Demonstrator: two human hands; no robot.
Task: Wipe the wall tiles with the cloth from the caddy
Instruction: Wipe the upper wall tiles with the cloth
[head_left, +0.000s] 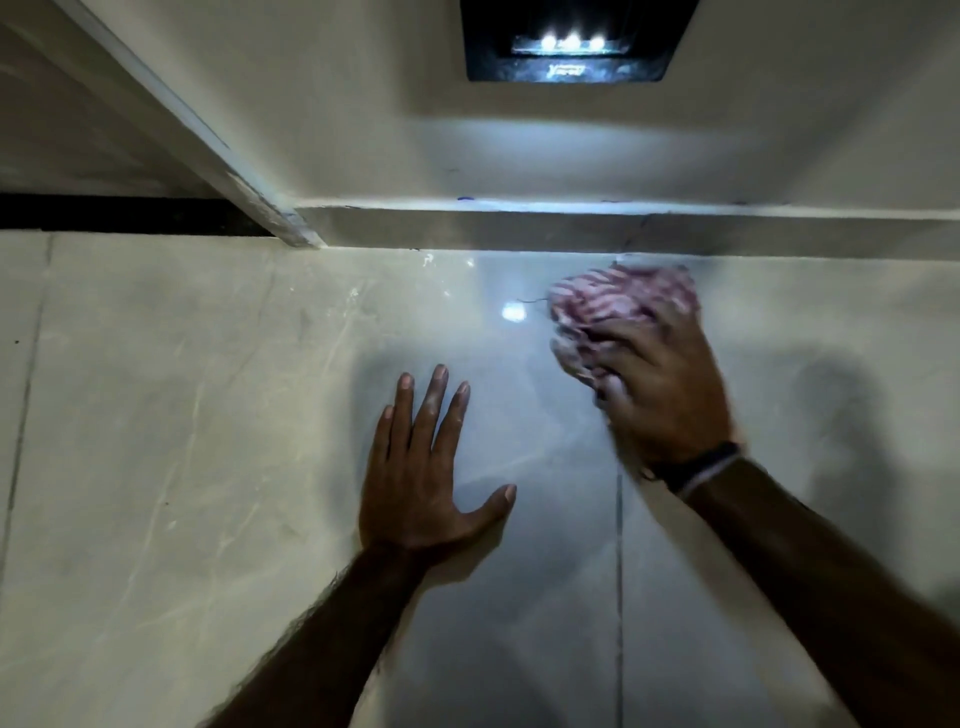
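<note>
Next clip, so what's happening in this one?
A person is wiping glossy pale marble-look wall tiles. The right hand presses a bunched pink-and-white striped cloth against the tile near the top edge, just under a pale ledge; it is blurred, so probably mid-stroke. The left hand lies flat and open on the tile, holding nothing. A dark wristband sits on the right wrist.

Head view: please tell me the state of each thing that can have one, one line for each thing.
Pink-and-white striped cloth: bunched up, pressed on the tile, motion-blurred.
Right hand: closed on the cloth, near the top edge of the tiles.
Left hand: open, fingers spread, flat on the wall.
Glossy pale marble-look wall tiles: streaked, reflecting the light.
Black rectangular lamp: switched on.
Dark wristband: worn on the right wrist.
</note>
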